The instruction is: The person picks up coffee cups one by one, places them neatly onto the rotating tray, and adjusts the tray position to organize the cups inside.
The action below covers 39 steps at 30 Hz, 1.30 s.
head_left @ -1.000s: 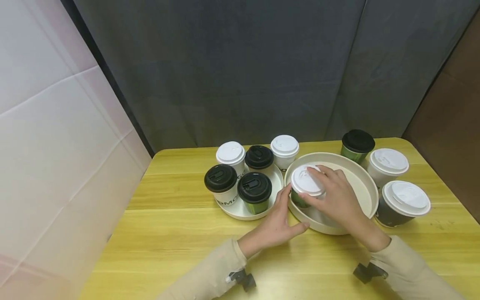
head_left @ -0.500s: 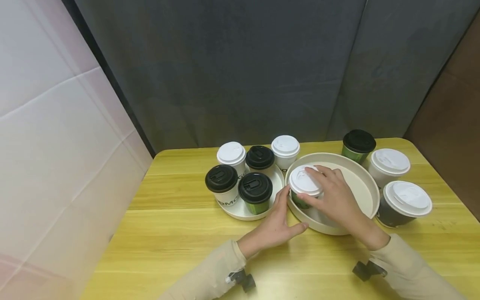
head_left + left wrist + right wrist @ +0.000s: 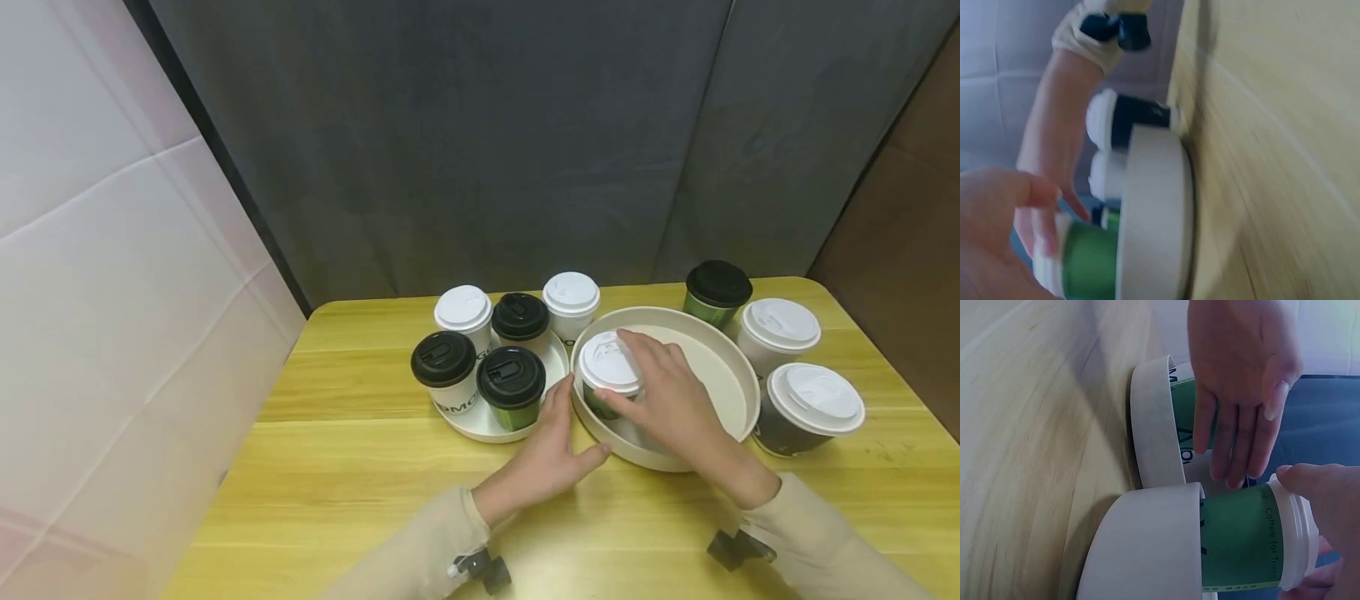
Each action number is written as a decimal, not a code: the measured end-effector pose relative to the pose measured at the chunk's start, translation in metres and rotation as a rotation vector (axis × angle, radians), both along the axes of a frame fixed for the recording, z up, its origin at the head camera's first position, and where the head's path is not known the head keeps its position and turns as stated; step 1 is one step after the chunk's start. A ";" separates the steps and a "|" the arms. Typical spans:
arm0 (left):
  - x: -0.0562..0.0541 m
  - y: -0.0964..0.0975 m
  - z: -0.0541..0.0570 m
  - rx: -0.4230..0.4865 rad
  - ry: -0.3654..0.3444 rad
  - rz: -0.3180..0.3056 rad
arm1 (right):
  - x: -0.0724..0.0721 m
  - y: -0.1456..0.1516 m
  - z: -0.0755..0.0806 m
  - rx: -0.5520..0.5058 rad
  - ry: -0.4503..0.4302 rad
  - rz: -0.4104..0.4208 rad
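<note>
My right hand (image 3: 678, 408) holds a green paper coffee cup with a white lid (image 3: 609, 362), thumb at the near side and fingers over the lid's right side. The cup stands inside the left part of a round cream tray (image 3: 723, 379); the right wrist view shows its green wall (image 3: 1241, 540) rising above the tray's rim. My left hand (image 3: 543, 462) is beside the cup, between the two trays, its fingers extended and thumb spread, holding nothing. In the right wrist view the left palm (image 3: 1235, 369) faces the camera, fingers straight.
A smaller white tray (image 3: 557, 362) on the left bears several lidded cups, including a black-lidded green cup (image 3: 512, 379). Right of the cream tray stand a black-lidded cup (image 3: 717, 285), a white-lidded cup (image 3: 780, 325) and a dark cup with white lid (image 3: 795, 425).
The held cup has shifted slightly left within the cream tray, with my right hand still on it. My left fingertips have drawn back a little from the cup, down and left.
</note>
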<state>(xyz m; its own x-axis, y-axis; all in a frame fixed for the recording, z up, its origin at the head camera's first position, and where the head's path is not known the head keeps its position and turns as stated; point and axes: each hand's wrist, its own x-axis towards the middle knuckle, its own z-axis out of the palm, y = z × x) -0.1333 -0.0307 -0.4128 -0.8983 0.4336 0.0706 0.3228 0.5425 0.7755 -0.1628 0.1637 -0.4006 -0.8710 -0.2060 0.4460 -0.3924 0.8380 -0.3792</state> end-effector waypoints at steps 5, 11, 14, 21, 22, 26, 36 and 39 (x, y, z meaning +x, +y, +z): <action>0.018 0.000 0.011 -0.090 0.026 -0.010 | 0.007 0.004 0.001 0.005 -0.061 0.001; 0.034 0.000 0.018 -0.192 0.218 -0.078 | 0.022 0.020 0.003 0.000 -0.010 0.005; 0.038 0.000 0.016 -0.235 0.350 -0.138 | 0.033 0.030 0.003 0.023 0.018 0.013; 0.035 0.002 0.001 -0.419 0.578 -0.294 | 0.054 0.057 -0.010 0.134 0.101 0.074; 0.035 0.002 -0.002 -0.449 0.592 -0.315 | 0.056 0.060 -0.013 0.146 0.119 0.091; 0.037 0.006 -0.009 -0.568 0.609 -0.372 | 0.064 0.072 -0.026 0.192 0.139 0.122; 0.041 0.012 -0.020 -0.653 0.639 -0.380 | 0.080 0.095 -0.050 0.285 0.127 0.142; 0.041 0.012 -0.021 -0.660 0.650 -0.370 | 0.082 0.099 -0.056 0.308 0.128 0.141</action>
